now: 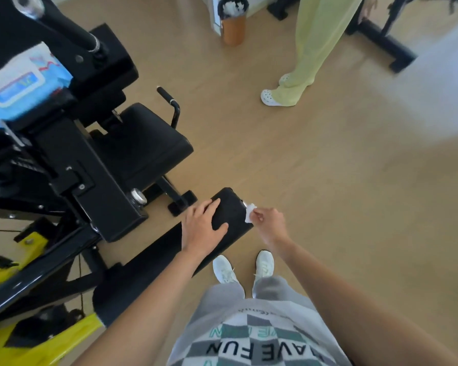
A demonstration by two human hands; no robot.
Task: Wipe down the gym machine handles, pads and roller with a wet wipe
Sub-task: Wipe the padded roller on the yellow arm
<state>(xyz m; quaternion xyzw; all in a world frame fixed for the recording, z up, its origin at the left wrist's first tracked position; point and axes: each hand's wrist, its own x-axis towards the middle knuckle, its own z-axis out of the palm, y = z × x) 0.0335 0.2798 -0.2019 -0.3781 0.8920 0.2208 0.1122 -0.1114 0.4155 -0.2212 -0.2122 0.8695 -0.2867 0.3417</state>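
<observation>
Low in the middle, the left hand point(204, 225) lies flat on the black roller point(232, 207), its grip wide. The right hand point(269, 220) pinches the wet wipe point(250, 213) in its grip, at the roller's end.

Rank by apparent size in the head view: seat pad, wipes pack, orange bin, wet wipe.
1. seat pad
2. wipes pack, close behind, but nearer the camera, so unsure
3. orange bin
4. wet wipe, pinched by the right hand
</observation>
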